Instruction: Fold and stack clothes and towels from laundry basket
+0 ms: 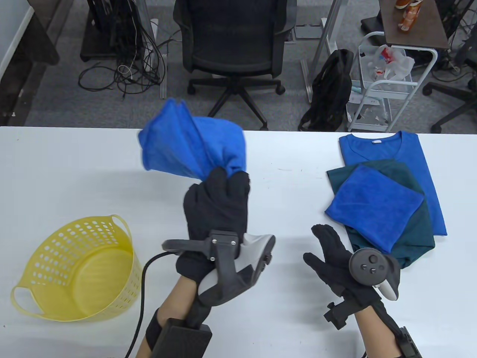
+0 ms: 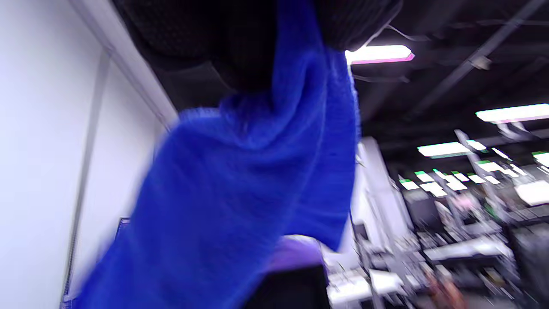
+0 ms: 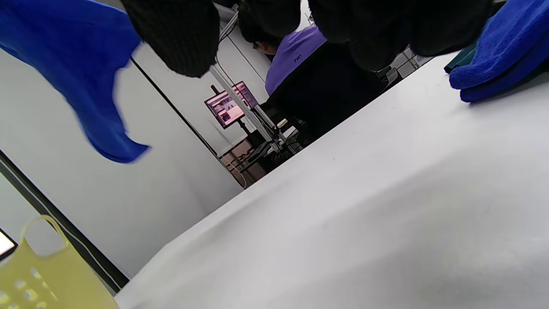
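Blue towel (image 1: pixel 193 147), bunched and unfolded, is held above the table's (image 1: pixel 74 167) centre, gripped by the left hand (image 1: pixel 218 209); the right hand (image 1: pixel 335 257) hovers with fingers spread, holding nothing. Three folded items form the stack (image 1: pixel 384 197) at right; the yellow basket (image 1: pixel 74 268) at lower left appears empty, so this is judged the last piece. Bare tabletop between basket and stack gives room to fold.

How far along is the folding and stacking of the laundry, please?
Mostly done, it seems. A stack on the table's right holds a blue shirt, a teal garment and a folded blue towel. The basket looks empty. The left hand grips an unfolded blue towel in the air; the right hand is open. That towel remains to fold and stack.
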Tool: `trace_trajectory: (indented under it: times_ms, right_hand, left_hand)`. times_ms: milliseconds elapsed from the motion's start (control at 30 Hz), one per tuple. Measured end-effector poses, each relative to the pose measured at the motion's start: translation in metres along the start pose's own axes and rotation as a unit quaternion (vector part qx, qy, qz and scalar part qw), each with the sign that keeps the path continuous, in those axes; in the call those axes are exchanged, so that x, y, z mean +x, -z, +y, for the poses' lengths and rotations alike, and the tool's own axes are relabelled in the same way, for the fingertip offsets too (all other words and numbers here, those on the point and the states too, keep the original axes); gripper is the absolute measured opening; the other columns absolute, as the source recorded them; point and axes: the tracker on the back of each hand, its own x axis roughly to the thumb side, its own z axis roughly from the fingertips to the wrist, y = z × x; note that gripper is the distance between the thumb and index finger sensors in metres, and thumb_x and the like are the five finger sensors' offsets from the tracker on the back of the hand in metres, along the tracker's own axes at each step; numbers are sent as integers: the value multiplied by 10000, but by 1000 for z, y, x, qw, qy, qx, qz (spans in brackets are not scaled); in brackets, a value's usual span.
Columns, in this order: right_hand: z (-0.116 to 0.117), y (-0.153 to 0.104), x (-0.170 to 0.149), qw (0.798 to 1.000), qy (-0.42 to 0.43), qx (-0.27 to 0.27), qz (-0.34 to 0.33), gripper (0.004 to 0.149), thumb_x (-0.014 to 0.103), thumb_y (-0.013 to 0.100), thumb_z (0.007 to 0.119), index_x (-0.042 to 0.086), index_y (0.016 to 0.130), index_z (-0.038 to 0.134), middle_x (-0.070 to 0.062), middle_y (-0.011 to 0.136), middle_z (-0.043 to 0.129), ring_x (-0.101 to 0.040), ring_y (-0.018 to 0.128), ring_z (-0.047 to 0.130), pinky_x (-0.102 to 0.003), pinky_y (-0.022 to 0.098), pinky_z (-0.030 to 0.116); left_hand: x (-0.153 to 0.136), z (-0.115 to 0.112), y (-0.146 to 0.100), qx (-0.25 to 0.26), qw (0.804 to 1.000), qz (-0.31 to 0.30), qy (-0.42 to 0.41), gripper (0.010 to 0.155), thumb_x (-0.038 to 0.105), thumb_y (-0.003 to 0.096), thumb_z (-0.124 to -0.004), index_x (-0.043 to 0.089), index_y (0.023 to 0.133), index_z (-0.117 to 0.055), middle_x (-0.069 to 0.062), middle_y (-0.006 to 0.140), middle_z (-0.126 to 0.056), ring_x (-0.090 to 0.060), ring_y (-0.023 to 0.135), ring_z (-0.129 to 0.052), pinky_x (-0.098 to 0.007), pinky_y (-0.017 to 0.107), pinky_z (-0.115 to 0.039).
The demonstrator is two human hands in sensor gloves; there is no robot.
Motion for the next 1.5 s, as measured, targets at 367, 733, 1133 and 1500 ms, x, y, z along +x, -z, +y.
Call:
trace_trajectory:
  times_ms: [367, 733, 1133, 1500]
  right_hand:
    - [23, 0, 19, 971, 224, 37, -73, 681, 378, 652, 683, 163, 1183, 314, -301, 1191, 311, -620, 990, 502, -763, 655, 517]
    - [46, 1, 29, 974, 141, 160, -74, 945, 418, 603, 760, 9, 1189, 141, -384, 1182, 291, -651, 998, 474, -800, 651, 479]
    - [12, -14, 43, 990, 13, -104, -91, 419, 278, 588, 749, 126, 977, 783, -217, 1029, 752, -486, 854, 808, -684, 610, 661]
    - [-2, -17, 48, 987, -24, -123, -99, 439, 285, 585, 765, 116, 990, 784, -195, 940, 834, -370, 718, 911, -609, 578, 734]
  left_hand:
    - [59, -88, -74, -165, 944, -109, -266, 353, 268, 576, -821, 353, 905, -725, -104, 1061, -807, -182, 824, -1024, -405, 659, -877]
    - [35, -116, -101, -72, 917, -64, -388, 510, 300, 536, -852, 349, 991, -627, -53, 995, -819, -119, 789, -1008, -401, 655, -878]
    - [16, -114, -98, -96, 957, -54, -270, 678, 338, 559, -845, 263, 1160, -540, -45, 947, -819, -160, 691, -992, -413, 584, -877]
    - [-4, -123, -93, -128, 952, -23, -278, 472, 408, 545, -852, 328, 996, -738, -76, 1056, -751, -260, 889, -912, -549, 679, -787]
